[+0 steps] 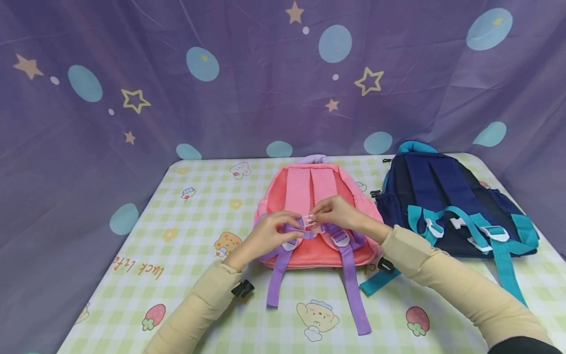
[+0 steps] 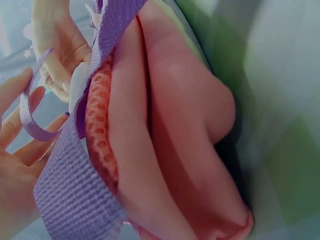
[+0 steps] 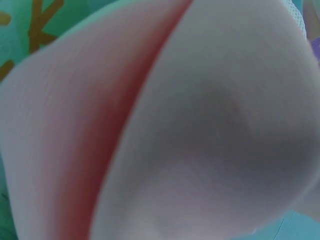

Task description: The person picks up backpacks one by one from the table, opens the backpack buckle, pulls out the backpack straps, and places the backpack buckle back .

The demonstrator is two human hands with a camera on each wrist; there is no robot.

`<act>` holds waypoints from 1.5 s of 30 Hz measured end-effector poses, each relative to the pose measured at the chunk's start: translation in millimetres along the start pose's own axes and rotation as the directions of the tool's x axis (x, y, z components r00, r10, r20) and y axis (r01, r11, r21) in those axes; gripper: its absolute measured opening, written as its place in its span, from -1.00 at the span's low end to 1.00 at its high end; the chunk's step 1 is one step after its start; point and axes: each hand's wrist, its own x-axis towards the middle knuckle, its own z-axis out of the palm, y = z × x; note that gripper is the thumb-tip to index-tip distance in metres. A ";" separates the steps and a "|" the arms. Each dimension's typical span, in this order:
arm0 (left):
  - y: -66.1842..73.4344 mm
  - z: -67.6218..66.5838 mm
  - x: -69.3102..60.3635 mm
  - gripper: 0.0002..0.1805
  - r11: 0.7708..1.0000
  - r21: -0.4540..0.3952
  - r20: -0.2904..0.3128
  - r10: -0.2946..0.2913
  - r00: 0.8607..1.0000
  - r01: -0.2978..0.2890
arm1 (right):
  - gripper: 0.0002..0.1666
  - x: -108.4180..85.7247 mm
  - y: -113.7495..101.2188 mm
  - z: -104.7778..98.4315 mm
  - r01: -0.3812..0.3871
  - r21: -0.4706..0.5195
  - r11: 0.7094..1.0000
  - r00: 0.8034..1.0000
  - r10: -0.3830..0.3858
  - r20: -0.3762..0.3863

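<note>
A pink backpack (image 1: 325,253) lies with its shoulder straps up on the table. Over its middle, my left hand (image 1: 265,233) pinches a thin purple chest strap (image 1: 292,228), whose loose loop (image 2: 26,112) hangs by the fingers in the left wrist view. Beside it my right hand (image 1: 338,214) pinches a white plastic buckle (image 1: 308,221) between fingertips. How far the buckle's two halves are joined is too small to tell. Two purple webbing tails (image 1: 353,290) trail toward the front. Pink fabric fills most of the right wrist view, hiding the right fingers.
To the right lies a navy backpack (image 1: 435,182) with teal straps (image 1: 508,265) and white buckles. One teal strap end (image 1: 380,282) reaches under my right forearm. A checked tablecloth (image 1: 185,275) covers the table, and a purple patterned curtain (image 1: 265,98) hangs behind.
</note>
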 end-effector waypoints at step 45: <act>-16.8 -8.0 33.6 -0.82 0.977 0.197 0.241 0.027 0.970 -0.076 | -0.86 -6.8 0.8 -2.0 0.146 -0.151 0.978 0.989 -0.139 0.056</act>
